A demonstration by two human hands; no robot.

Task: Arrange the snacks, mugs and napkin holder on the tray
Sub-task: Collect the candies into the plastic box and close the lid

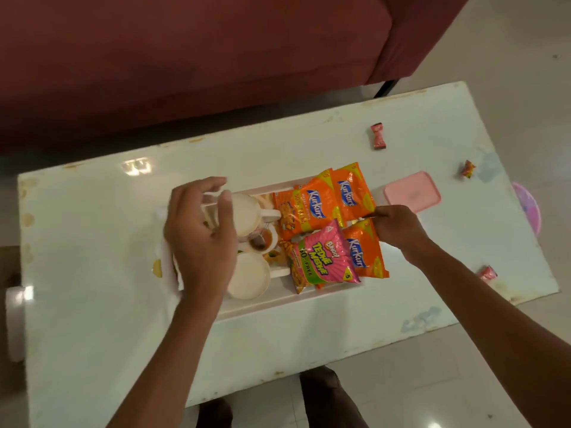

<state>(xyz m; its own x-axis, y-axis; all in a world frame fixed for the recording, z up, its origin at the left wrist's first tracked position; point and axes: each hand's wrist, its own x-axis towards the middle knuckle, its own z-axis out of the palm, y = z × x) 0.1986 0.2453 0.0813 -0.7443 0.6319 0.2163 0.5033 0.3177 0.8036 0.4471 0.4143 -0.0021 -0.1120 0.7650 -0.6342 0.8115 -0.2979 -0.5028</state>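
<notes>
Orange packet (364,257) was pinched by the right hand (398,227), maybe to straighten it. The left hand (197,242) hung open, empty.

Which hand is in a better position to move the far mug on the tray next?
Left, probably. The left hand hovers open directly over the far mug, while the right hand pinches the orange packets on the other side of the tray.

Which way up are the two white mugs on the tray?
Upright. The far mug and near mug both show round open mouths facing up at the camera, with handles sticking out sideways; both look empty inside.
</notes>
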